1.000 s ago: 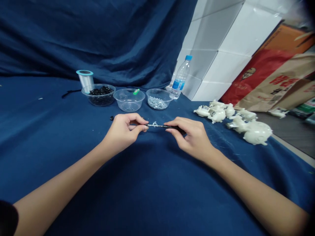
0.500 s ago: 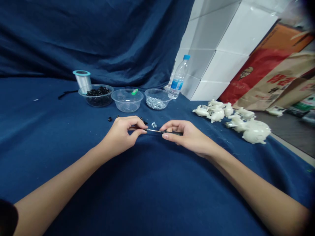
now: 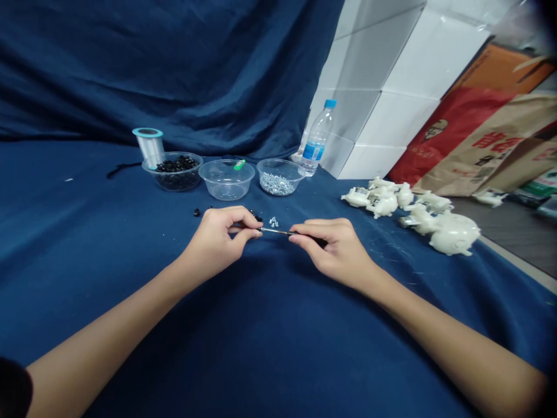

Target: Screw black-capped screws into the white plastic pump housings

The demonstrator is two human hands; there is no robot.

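My right hand (image 3: pixel 337 247) grips the black handle of a small screwdriver (image 3: pixel 282 233), its thin metal shaft pointing left. My left hand (image 3: pixel 220 235) is pinched at the shaft's tip, fingers curled round a small part that I cannot make out. Both hands hover just above the blue cloth (image 3: pixel 261 337). A few loose screws (image 3: pixel 273 221) and small black bits (image 3: pixel 197 212) lie on the cloth just behind the hands.
Three clear bowls stand behind: one with black parts (image 3: pixel 174 171), one nearly empty with a green piece (image 3: pixel 226 179), one with screws (image 3: pixel 278 177). A spool (image 3: pixel 148 145), a water bottle (image 3: pixel 317 139), white plastic toy parts (image 3: pixel 418 212), white boxes and paper bags lie to the right.
My right hand turned on the screwdriver handle, fingers opening slightly and closing again. My left hand stayed pinched at the tip. The view shifted a little.
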